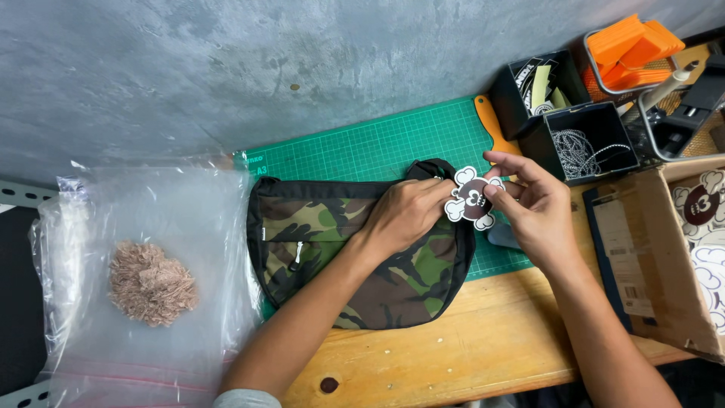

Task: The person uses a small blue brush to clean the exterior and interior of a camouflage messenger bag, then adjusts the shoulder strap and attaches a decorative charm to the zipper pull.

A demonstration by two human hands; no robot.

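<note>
The brown-and-white skull-and-bones charm (473,199) sits between your two hands, just over the top right corner of the camouflage shoulder bag (355,253), which lies flat across the green cutting mat (393,143) and overhangs onto the wooden tabletop (483,340). Your right hand (536,208) pinches the charm's right edge between thumb and fingertips, the other fingers loosely curled above it. Your left hand (408,211) is pressed down on the bag's black top binding, fingers curled at the charm's left edge; whether it grips a loop or a zip pull there I cannot tell, since the fingertips are hidden.

By the look of it, you are at the step of fixing the charm to the bag's corner. The next move would call for holding the bag steady with your left hand while your right lines the charm's attachment up with that point, a small, close job that needs the corner kept in view.

Beyond your right hand stand black bins, one holding ball chain (581,147), then a cardboard box (664,257) and orange plastic pieces (630,45). Far off past your left forearm lies a clear plastic bag (136,227) with a clump of pinkish shredded filler (151,283).
</note>
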